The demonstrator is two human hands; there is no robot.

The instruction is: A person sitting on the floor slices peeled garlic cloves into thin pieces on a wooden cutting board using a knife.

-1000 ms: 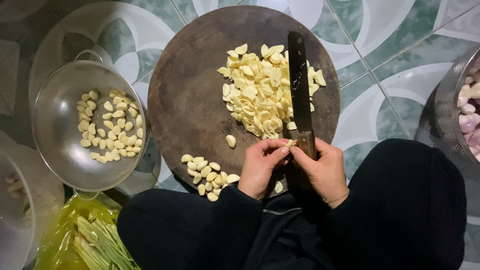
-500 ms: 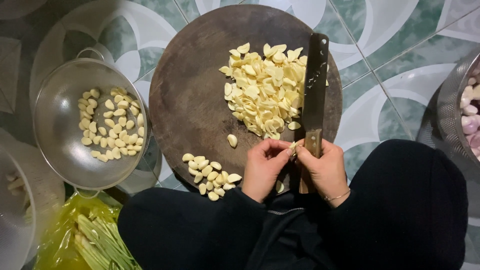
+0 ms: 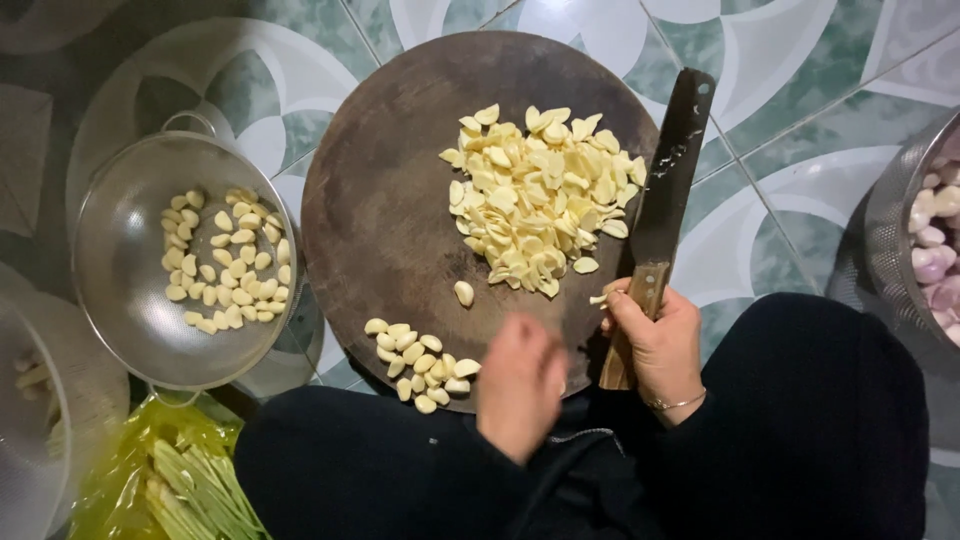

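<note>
Now right hand [image 3: 655, 335] grips cleaver [image 3: 665, 190] handle; left hand [image 3: 520, 385], blurred, grip unclear, hovers near whole cloves [image 3: 420, 365]; best keep fingertips curled.

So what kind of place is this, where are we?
Probably a home kitchen floor: a round wooden chopping board with sliced garlic lies on patterned floor tiles, and a metal colander of peeled cloves sits beside it.

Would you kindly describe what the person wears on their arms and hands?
Both arms are covered by black long sleeves reaching the wrists. The left hand is bare, blurred, with no visible jewellery. The right hand is bare too, with a thin silvery bracelet at the wrist.
</note>
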